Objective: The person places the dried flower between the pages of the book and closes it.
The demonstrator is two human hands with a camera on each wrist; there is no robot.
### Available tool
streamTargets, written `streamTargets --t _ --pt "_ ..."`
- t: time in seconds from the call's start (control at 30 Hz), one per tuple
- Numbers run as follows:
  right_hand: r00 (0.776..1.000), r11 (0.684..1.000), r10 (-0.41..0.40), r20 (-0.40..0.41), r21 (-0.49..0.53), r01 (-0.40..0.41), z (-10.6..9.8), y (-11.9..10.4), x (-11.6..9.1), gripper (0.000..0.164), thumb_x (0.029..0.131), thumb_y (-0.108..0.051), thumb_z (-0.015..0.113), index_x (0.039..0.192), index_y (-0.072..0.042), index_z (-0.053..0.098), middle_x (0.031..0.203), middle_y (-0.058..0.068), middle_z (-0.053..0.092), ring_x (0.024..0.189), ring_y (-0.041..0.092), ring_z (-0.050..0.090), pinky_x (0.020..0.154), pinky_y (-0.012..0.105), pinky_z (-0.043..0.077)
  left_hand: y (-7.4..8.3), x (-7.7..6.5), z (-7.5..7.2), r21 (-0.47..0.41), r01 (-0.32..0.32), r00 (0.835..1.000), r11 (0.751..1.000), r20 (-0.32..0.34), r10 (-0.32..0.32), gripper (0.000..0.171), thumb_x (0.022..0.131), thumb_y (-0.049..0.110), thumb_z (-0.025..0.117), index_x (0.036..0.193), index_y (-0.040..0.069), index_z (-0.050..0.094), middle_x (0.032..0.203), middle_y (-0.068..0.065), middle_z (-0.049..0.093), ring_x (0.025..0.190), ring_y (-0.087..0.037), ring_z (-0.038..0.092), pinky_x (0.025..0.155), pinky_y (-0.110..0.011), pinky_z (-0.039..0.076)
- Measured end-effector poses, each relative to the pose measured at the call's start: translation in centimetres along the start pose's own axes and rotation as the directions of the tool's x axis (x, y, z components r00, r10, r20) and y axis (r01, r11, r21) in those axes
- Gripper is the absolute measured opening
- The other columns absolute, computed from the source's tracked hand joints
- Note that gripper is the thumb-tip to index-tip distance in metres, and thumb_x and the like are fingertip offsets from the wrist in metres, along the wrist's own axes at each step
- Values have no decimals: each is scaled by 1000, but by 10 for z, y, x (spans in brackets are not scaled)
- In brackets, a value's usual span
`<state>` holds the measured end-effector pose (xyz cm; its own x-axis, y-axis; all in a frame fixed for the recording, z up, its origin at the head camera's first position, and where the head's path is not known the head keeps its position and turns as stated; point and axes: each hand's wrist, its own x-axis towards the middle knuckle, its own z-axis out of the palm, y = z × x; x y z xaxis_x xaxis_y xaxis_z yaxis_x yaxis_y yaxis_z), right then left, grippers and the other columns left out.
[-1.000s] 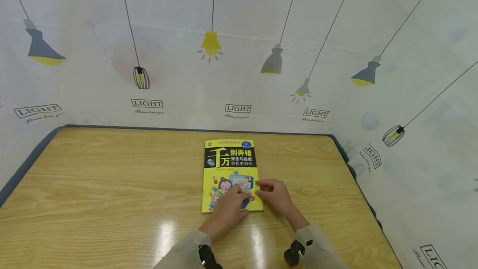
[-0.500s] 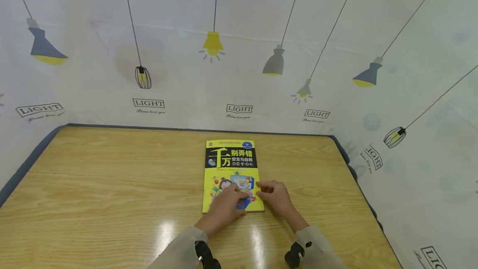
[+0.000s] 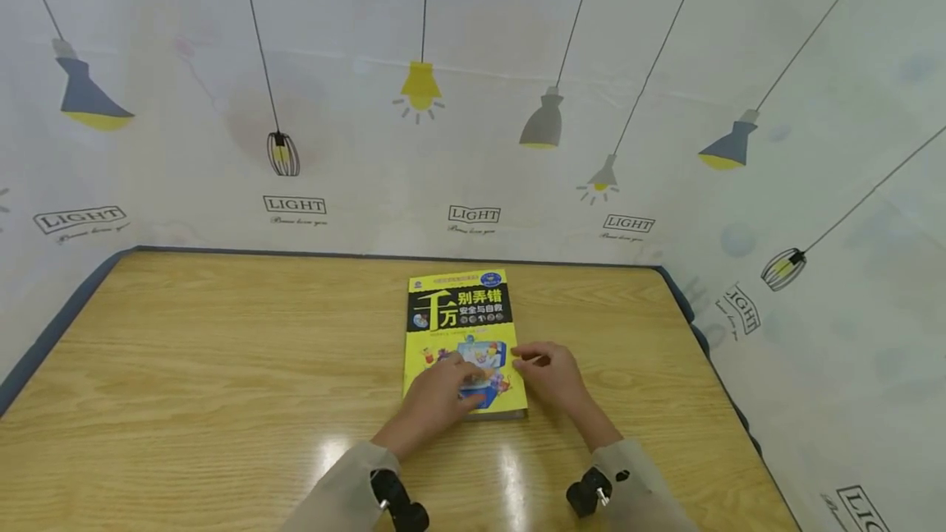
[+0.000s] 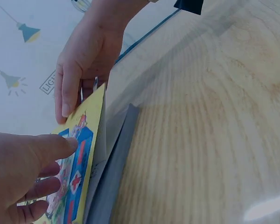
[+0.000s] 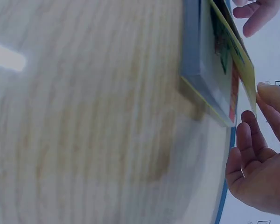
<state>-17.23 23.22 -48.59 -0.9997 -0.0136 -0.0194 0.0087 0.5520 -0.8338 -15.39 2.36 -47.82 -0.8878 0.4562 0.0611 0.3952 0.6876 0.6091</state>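
A yellow and black paperback book (image 3: 473,309) with Chinese lettering lies on the table, its front cover (image 5: 246,70) lifted along the right side, away from the pages. At that raised edge, my right hand (image 3: 556,374) pinches the cover between thumb and fingers. My left hand (image 3: 432,394) is over the lower part of the cover, fingers loosely bent. In the left wrist view, the left thumb (image 4: 56,147) lies across the cover's picture; whether it presses there I cannot tell. The lower left of the cover is hidden by the left hand.
The wooden table (image 3: 244,351) extends to both sides of the book, with a dark border (image 3: 355,254) along its back. Behind it rises a pale wall covering (image 3: 355,39) printed with hanging lamps. A black wrist mount (image 3: 589,493) is on the right sleeve.
The book's front cover has risen at its right edge, showing the page block at the bottom. The right hand has moved slightly up with it; the left hand has shifted a little left.
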Motion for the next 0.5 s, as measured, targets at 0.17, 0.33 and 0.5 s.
streamTargets --t 0.17,0.33,0.5 --pt "1000 998 15 0 62 -15 -5 -8 3 18 82 -9 70 99 -3 72 93 9 65 78 20 59 67 29 48 -8 1 -8 -23 1 997 1000 -78 -3 28 82 24 72 106 10 69 85 0 53 69 -9 48 57 -23 41" --pt "1000 998 -1 -3 67 1 -10 -13 5 20 83 -11 69 102 -3 71 98 11 65 83 23 58 69 30 48 -16 1 -20 -10 27 994 1000 -110 -28 29 84 24 70 109 10 68 88 -2 52 67 -9 46 54 -24 40" --pt "999 999 -46 -5 15 46 -21 -14 9 26 88 -18 64 109 -3 68 105 11 63 89 24 57 75 34 47 -33 0 -37 3 113 985 994 -129 -111 31 87 26 67 113 11 66 94 -3 51 70 -11 47 58 -26 42"
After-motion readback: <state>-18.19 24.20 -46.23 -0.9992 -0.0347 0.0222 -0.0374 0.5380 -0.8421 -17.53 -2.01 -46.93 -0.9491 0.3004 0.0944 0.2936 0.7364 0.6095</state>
